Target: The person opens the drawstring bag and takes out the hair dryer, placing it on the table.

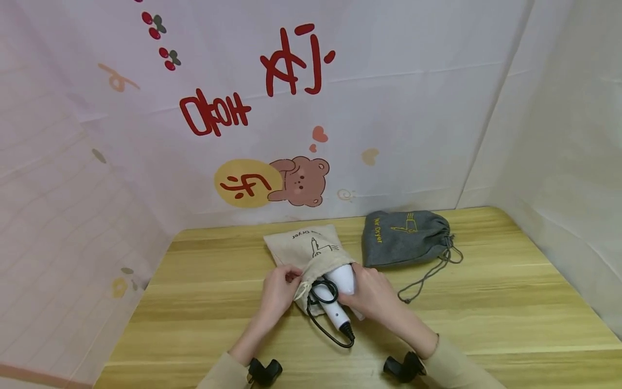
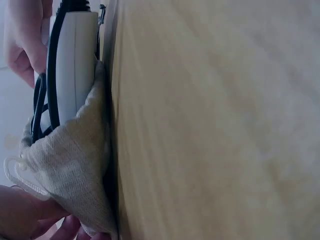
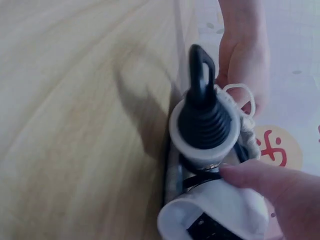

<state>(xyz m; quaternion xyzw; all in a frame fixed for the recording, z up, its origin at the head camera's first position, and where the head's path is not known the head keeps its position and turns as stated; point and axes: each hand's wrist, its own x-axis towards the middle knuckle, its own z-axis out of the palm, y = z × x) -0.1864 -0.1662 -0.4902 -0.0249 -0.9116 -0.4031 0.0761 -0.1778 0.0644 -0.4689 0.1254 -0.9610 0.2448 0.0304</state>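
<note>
A white hair dryer (image 1: 343,279) lies partly inside a beige drawstring bag (image 1: 285,243), its handle and barrel end sticking out of the mouth toward me. Its black cord (image 1: 324,330) is looped around the handle. My left hand (image 1: 277,292) pinches the edge of the bag's mouth on the left, beside the pale drawstring (image 2: 25,180). With my right hand (image 1: 373,292) I grip the dryer's barrel from the right; the thumb (image 3: 245,175) lies on the white casing in the right wrist view. The dryer's far end is hidden by the cloth.
A grey drawstring bag (image 1: 413,246) with yellow print lies at the back right, its cord (image 1: 427,275) trailing toward the front. The wooden table (image 1: 209,302) meets a white printed curtain (image 1: 413,135) at the back and sides.
</note>
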